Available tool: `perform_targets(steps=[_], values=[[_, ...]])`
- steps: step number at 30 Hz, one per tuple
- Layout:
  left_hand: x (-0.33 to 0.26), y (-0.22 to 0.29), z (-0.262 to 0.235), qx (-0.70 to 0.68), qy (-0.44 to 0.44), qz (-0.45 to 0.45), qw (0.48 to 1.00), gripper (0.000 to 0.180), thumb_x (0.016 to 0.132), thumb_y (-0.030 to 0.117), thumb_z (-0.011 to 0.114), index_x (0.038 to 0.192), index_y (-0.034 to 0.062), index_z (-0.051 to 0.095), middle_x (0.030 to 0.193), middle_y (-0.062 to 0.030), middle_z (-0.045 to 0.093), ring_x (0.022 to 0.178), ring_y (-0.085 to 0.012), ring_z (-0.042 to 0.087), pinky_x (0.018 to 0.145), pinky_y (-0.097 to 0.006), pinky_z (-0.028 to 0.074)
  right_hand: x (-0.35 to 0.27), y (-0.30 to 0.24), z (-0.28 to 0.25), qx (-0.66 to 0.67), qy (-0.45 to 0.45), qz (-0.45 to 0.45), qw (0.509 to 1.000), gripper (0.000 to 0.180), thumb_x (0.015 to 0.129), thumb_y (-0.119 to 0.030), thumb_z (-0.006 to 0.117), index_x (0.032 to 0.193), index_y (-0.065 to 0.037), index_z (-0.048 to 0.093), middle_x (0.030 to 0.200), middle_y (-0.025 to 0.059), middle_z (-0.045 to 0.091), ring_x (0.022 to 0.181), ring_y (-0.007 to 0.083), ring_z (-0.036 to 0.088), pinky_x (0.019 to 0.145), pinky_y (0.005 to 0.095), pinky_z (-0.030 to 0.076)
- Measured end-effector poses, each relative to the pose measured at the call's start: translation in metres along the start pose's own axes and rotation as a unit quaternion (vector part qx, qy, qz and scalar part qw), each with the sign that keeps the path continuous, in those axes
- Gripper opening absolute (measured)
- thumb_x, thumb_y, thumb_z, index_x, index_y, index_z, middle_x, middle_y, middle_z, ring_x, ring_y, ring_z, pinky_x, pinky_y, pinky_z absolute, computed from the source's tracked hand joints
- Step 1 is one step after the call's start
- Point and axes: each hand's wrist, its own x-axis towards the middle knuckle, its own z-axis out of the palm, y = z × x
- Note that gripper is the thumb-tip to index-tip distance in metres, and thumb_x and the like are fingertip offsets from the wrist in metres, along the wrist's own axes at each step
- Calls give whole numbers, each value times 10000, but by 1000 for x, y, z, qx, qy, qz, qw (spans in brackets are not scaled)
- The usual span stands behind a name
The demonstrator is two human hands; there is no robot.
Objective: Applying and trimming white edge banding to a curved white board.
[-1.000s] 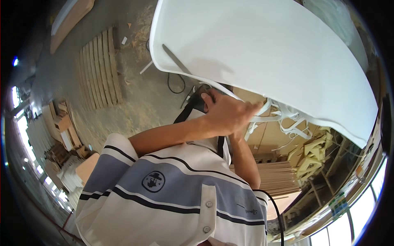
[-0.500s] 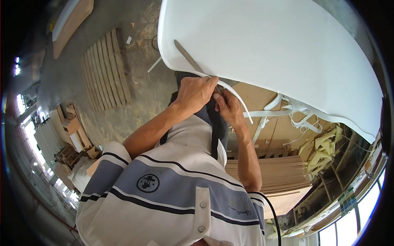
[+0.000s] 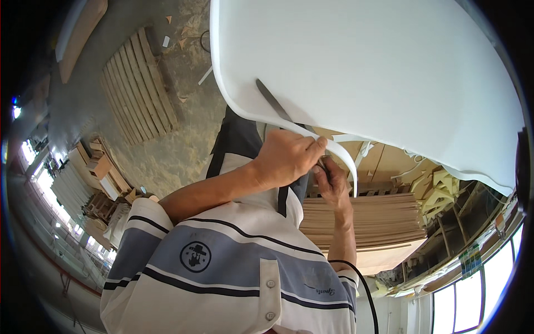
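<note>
A large white curved sheet (image 3: 378,78) fills the upper right. A long thin knife blade (image 3: 273,103) lies along the sheet's lower edge. My right hand (image 3: 334,186) is closed around the knife's handle just under that edge. My left hand (image 3: 286,158) pinches a narrow white strip (image 3: 345,158) that peels off the sheet's edge and curls down to the right. The two hands touch each other below the sheet. My striped shirt (image 3: 222,267) fills the lower middle.
A wooden pallet (image 3: 139,83) lies on the concrete floor at upper left. Stacked thin wooden boards (image 3: 367,217) sit right of my right forearm, with white offcuts (image 3: 439,189) beyond. A black cable (image 3: 367,295) runs down at lower right. Wooden crates (image 3: 100,167) stand at left.
The sheet has shifted right and nearer in view. Both hands have slid along its lower edge, and the cut strip now hangs longer from my left hand.
</note>
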Motion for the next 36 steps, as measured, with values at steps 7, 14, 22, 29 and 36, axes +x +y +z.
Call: perform_targets(steps=[7, 14, 22, 29, 36], values=[[-6, 4, 1, -55, 4, 25, 998, 371, 735, 77, 674, 1099, 14, 648, 582, -15, 526, 487, -166, 553, 408, -303, 426, 27, -9, 51, -10, 97, -212, 972, 85, 880, -49, 603, 892, 35, 597, 653, 119, 587, 584, 181, 552, 548, 332, 451], [-5, -2, -10, -50, -6, 45, 998, 347, 743, 82, 676, 1081, 11, 646, 578, -9, 533, 483, -162, 557, 404, -301, 427, 16, -5, 56, 29, 100, -166, 981, 92, 867, -49, 609, 866, 42, 596, 669, 124, 607, 604, 197, 572, 562, 342, 460], [-9, 7, -7, -80, -27, 67, 994, 303, 769, 105, 654, 1056, 9, 656, 588, 0, 551, 499, -155, 574, 416, -294, 434, -4, 32, 64, -1, 57, -81, 995, 121, 904, -78, 611, 924, 41, 601, 735, 86, 658, 675, 190, 612, 620, 313, 496], [-12, 5, -11, -87, -55, 59, 993, 276, 772, 104, 646, 1032, 12, 663, 595, -1, 554, 510, -156, 583, 427, -297, 440, 4, 38, 116, -128, 167, -180, 961, 129, 924, -95, 610, 967, 25, 590, 782, 67, 636, 680, 138, 564, 615, 276, 474], [-17, 14, 0, -102, -126, 110, 981, 281, 754, 134, 669, 993, -15, 657, 607, -19, 560, 508, -154, 590, 444, -293, 457, -2, 34, 161, -150, 251, -158, 943, 175, 960, -147, 598, 1039, 8, 589, 832, 40, 619, 691, 91, 529, 608, 242, 453]])
